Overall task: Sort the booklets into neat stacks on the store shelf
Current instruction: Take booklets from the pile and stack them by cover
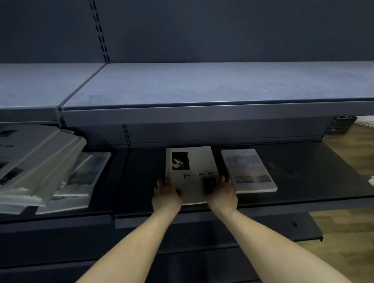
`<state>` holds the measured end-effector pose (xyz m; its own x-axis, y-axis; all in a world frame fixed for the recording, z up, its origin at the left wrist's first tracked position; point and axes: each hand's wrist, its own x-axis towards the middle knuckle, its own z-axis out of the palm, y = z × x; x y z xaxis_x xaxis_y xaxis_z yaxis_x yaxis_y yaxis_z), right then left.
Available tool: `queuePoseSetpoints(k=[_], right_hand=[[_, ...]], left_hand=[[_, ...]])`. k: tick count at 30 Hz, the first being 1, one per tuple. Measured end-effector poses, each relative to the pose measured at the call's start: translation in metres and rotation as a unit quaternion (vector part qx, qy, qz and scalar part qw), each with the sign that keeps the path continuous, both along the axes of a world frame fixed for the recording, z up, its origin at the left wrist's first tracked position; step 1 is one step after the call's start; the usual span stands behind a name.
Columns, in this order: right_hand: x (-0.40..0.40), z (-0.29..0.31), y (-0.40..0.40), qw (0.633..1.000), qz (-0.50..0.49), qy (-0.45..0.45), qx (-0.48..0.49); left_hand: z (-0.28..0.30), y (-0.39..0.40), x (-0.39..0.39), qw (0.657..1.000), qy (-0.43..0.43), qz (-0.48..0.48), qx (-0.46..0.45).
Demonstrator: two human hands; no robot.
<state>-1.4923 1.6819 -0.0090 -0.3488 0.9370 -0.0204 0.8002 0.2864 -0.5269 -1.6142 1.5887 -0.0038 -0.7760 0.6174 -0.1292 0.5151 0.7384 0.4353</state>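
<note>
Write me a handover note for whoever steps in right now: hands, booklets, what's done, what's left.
Left hand and right hand each hold a near corner of the white booklet stack, mid-shelf on the dark lower shelf; fingers curl over its edges.
Done: colourful-cover stack sits squared just right of it, apart from it.
Left: square the white stack and release; then sort the messy pile of mixed booklets, fanned and tilted, at the shelf's left end.
</note>
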Motion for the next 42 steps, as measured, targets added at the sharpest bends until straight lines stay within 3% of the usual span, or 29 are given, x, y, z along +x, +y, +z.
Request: queuePoseSetpoints(k=[10,21,25,29,35,38,42], right_hand=[[0.002,-0.013,-0.002,0.998,0.007,-0.029,0.060],[0.004,-0.019,-0.003,0.998,0.016,-0.036,0.041],[0.003,-0.015,-0.004,0.999,0.005,-0.032,0.014],[0.003,-0.010,-0.019,0.993,0.056,0.030,0.104],[-0.029,0.013,-0.046,0.967,0.183,0.178,-0.015],[-0.054,0.034,-0.063,0.942,0.240,0.210,-0.107],[-0.089,0.053,-0.096,0.926,0.305,0.194,-0.110]], left_hand=[[-0.006,0.001,0.002,1.000,0.000,0.001,0.000],[-0.008,-0.004,0.003,1.000,0.015,-0.026,-0.004],[-0.007,-0.007,-0.002,0.999,-0.019,-0.043,-0.009],[0.001,-0.023,-0.007,0.997,-0.017,-0.063,0.034],[0.026,-0.072,-0.016,0.986,-0.033,0.031,0.159],[0.043,-0.103,-0.020,0.984,0.017,0.093,0.153],[0.068,-0.143,-0.036,0.971,0.088,0.177,0.135]])
